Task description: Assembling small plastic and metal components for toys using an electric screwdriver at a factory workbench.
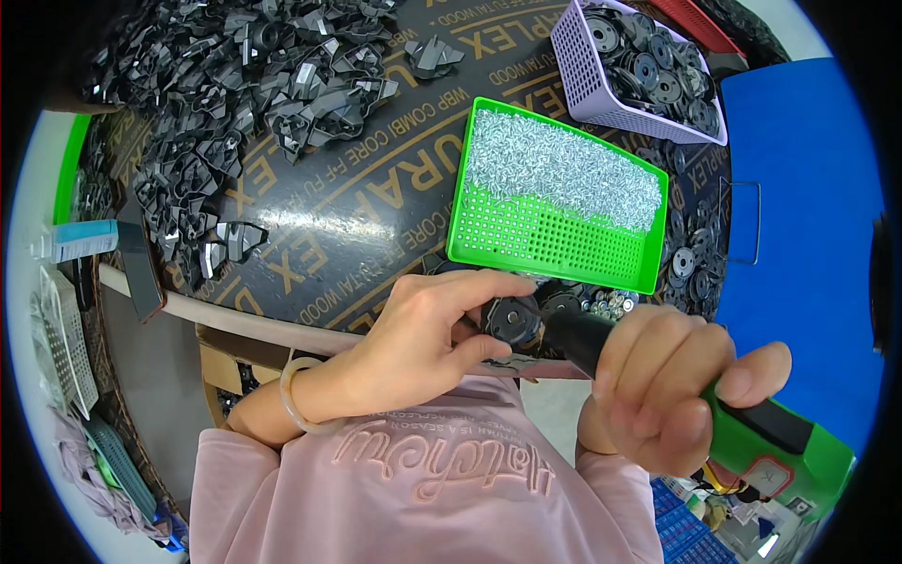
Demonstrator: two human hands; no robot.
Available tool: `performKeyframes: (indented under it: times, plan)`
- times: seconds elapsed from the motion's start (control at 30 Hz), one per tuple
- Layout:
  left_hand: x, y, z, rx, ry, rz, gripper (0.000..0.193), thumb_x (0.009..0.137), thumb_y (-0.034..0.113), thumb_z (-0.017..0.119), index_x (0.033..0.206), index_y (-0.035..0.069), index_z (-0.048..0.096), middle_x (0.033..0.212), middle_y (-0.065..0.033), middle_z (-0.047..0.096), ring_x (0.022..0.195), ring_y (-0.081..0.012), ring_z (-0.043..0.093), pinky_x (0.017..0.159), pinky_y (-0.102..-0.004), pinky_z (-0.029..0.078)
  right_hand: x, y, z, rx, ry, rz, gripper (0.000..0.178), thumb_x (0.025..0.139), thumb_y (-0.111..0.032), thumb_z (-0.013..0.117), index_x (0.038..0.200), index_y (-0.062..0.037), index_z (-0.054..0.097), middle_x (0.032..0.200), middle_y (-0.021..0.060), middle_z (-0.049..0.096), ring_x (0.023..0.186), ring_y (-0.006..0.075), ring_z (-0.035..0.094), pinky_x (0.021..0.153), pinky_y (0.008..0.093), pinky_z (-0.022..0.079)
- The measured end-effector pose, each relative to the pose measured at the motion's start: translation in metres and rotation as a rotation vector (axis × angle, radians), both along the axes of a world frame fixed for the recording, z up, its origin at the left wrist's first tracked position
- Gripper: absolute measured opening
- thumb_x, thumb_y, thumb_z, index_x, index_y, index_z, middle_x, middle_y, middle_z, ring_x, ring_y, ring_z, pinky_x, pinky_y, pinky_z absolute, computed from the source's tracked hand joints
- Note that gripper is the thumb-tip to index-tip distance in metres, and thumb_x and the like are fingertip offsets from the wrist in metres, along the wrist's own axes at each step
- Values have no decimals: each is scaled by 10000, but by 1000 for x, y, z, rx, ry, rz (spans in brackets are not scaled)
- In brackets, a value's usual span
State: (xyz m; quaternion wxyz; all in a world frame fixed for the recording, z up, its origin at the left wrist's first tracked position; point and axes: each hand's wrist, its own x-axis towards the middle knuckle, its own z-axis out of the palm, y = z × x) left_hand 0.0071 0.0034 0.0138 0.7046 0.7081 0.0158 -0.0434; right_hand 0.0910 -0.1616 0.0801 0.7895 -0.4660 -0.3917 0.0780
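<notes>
My left hand (pixel 404 329), with a pale bangle (pixel 293 395) at its wrist, curls thumb and fingers around a black round plastic part (pixel 512 321) at the table's near edge. In my right hand (pixel 662 390) is a green-and-black power screwdriver (pixel 780 446), fingers wrapped about its body. Its black nose (pixel 575 340) points left, close to the round part; whether the tip touches it I cannot tell. Beyond my hands lies a green perforated tray (pixel 498 240) holding many small silver screws (pixel 564 164). Small metal pieces (pixel 611 305) sit between the tray and the screwdriver.
Angular black plastic parts (pixel 319 89) are heaped at the far left. A lilac basket (pixel 620 117) full of black discs stands at the far right, with loose discs (pixel 684 263) below it. A blue panel (pixel 808 235) borders the right. An open cardboard box (pixel 221 357) sits below the table edge.
</notes>
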Motion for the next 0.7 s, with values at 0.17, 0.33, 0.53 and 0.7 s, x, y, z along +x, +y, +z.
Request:
performKeyframes:
  times: [0.17,0.33,0.53,0.7]
  plan:
    - [-1,6,1,-22,35,69,525,772,-170,696,1269,-18,628,1047,-98,691,867,-106,661,722,-253,590,2,-2,1,33,-9,-164,201,1001,-146,531,1189,-103,476,658,-5,450,541,116,430,597,303,436]
    - [1,12,0,-110,114,68,563,802,-169,693,1335,-52,557,1078,-103,668,955,-130,655,808,-256,574,36,10,-42,20,-1,-469,361,923,-38,641,1179,-60,388,583,34,488,451,148,485,453,335,448]
    - [0,13,-12,-122,50,140,544,769,-151,723,1279,14,633,1157,-112,652,862,-114,616,732,-259,637,44,16,-56,-77,38,-495,320,896,1,599,1132,-36,387,575,62,510,425,121,459,465,308,479]
    - [0,12,-12,-153,57,181,547,769,-148,729,1279,25,640,1127,-103,653,863,-102,609,730,-248,631,45,17,-57,-60,11,-480,319,896,1,605,1132,-33,394,579,62,510,425,119,453,469,315,487]
